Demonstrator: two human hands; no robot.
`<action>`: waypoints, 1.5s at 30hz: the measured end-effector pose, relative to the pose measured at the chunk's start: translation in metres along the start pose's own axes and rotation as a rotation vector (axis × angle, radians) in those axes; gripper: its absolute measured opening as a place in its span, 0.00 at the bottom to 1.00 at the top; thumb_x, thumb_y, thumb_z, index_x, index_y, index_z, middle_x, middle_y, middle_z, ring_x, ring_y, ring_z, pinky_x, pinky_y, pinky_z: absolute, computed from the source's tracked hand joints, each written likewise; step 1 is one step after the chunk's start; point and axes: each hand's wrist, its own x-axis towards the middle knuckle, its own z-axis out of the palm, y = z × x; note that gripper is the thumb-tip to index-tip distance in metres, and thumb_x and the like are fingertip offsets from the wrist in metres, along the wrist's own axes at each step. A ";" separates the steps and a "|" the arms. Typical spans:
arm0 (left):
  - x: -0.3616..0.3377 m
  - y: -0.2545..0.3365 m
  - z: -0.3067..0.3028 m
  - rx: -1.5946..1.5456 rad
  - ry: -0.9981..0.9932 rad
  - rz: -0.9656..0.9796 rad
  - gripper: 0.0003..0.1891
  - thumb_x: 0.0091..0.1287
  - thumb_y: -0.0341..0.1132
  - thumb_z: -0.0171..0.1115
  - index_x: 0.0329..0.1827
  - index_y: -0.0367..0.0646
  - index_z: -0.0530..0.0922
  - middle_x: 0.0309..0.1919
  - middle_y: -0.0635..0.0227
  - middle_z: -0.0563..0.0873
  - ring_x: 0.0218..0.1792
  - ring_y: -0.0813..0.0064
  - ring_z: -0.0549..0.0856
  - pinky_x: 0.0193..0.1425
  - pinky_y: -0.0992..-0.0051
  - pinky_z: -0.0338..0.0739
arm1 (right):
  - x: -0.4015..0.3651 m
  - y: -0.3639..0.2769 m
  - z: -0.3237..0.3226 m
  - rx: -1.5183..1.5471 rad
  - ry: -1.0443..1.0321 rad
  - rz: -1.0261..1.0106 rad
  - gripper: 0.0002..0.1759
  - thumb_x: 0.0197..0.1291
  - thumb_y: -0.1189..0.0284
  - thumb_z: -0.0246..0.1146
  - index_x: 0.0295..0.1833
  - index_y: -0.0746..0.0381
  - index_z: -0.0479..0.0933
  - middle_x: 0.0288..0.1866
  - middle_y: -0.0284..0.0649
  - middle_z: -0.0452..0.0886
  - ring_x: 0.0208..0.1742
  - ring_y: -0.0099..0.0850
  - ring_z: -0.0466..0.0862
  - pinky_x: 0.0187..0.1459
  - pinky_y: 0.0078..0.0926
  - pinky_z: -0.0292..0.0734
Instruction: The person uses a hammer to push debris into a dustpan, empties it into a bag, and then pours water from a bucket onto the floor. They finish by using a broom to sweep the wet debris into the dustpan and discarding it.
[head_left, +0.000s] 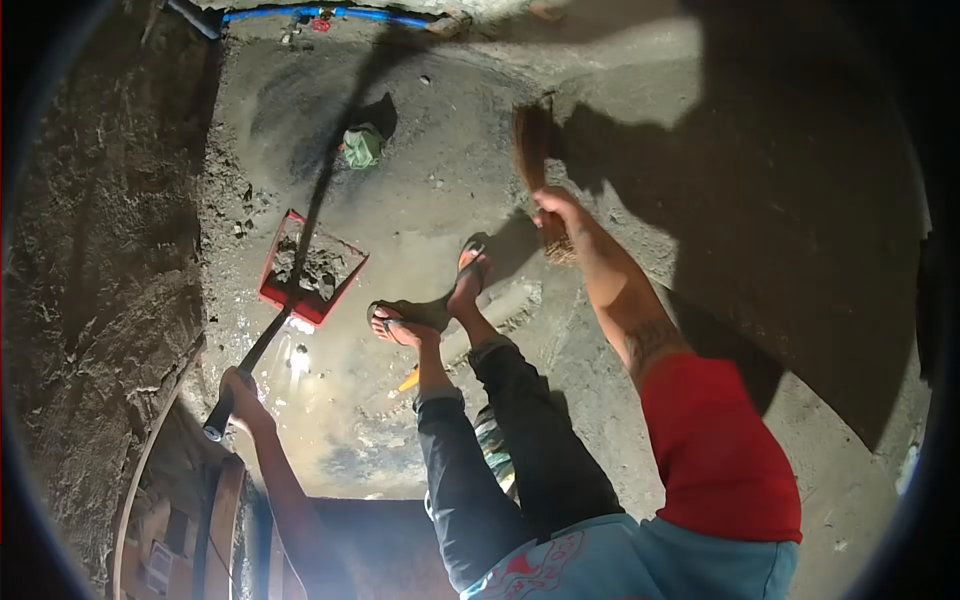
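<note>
My left hand (245, 398) is closed round the black handle of a long-handled dustpan (335, 311). The red pan rests on the wet floor at left, with grey rubble (312, 270) lying in it. Out to the right, my right hand (558, 204) grips a short brown straw broom (531, 145) around its middle. One end of the broom points away from me, while its other end shows below my fist. My feet in flip-flops stand on the floor between the dustpan and the broom.
A crumpled green bag or cloth (363, 146) lies on the floor ahead. Blue pipe (385, 16) with a red valve (321, 22) runs along the far wall. Loose debris (232, 195) lines the rough left wall. A yellow-orange object (409, 379) lies near my leg.
</note>
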 end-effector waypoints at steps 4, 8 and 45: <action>-0.003 -0.005 0.003 -0.089 0.030 -0.013 0.10 0.64 0.35 0.57 0.43 0.38 0.78 0.37 0.67 0.79 0.38 0.78 0.78 0.43 0.79 0.78 | -0.067 0.027 0.046 -0.471 -0.080 0.198 0.14 0.61 0.67 0.51 0.36 0.67 0.74 0.18 0.44 0.77 0.16 0.32 0.79 0.18 0.33 0.73; 0.002 0.003 0.002 -0.027 0.047 -0.063 0.10 0.64 0.35 0.58 0.43 0.39 0.78 0.38 0.68 0.79 0.39 0.78 0.79 0.44 0.77 0.78 | -0.122 -0.005 0.019 -0.233 -0.099 0.164 0.16 0.64 0.60 0.51 0.49 0.60 0.68 0.16 0.42 0.73 0.12 0.32 0.74 0.14 0.35 0.69; 0.014 0.011 0.009 0.002 -0.038 -0.080 0.12 0.67 0.39 0.54 0.47 0.42 0.74 0.43 0.69 0.76 0.45 0.79 0.75 0.51 0.77 0.74 | -0.113 -0.010 0.040 -0.046 -0.084 0.222 0.19 0.65 0.60 0.54 0.51 0.66 0.69 0.24 0.42 0.77 0.15 0.29 0.74 0.17 0.32 0.72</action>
